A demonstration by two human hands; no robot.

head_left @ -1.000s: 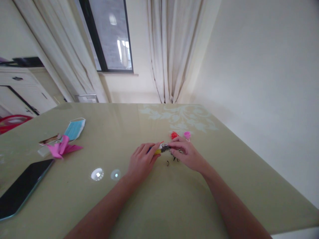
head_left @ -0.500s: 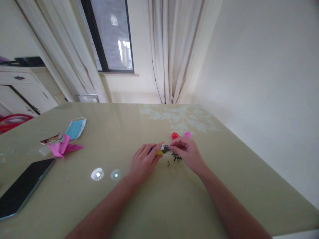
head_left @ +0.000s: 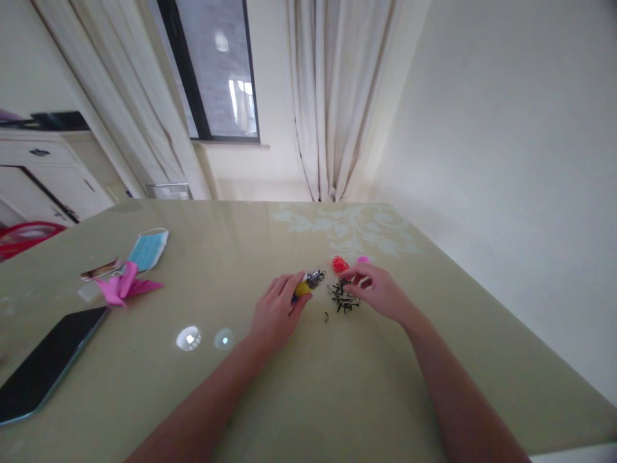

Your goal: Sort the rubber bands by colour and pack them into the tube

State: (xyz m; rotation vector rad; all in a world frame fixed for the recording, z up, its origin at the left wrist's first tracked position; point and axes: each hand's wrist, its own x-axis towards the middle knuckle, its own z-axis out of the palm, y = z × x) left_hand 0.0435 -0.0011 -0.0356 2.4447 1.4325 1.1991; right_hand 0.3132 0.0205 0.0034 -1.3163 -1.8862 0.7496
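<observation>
My left hand (head_left: 277,312) is closed around a small clear bottle (head_left: 303,287) with yellow on its side, lying tilted. Dark pieces show at its right end, which points toward my right hand (head_left: 373,289). Over a loose pile of small black curled pieces (head_left: 343,301) hover the right hand's fingers, thumb and forefinger apart with nothing visible between them. One black piece (head_left: 326,317) lies alone, nearer to me. Just behind the pile sits a red bundle of thin strands (head_left: 340,264). A small pink ring or cap (head_left: 362,260) is partly hidden behind the right hand.
On the left of the glossy table (head_left: 289,411) lie a dark phone or tablet (head_left: 51,357), a pink folded-paper bird (head_left: 126,285), a blue face mask (head_left: 149,249) and a brown wrapper (head_left: 99,270). A white wall runs along the right edge.
My right hand has moved off the bottle's end, to the right, and its fingers have parted. More of the black pile shows. The left hand keeps hold of the bottle, now tilted slightly more.
</observation>
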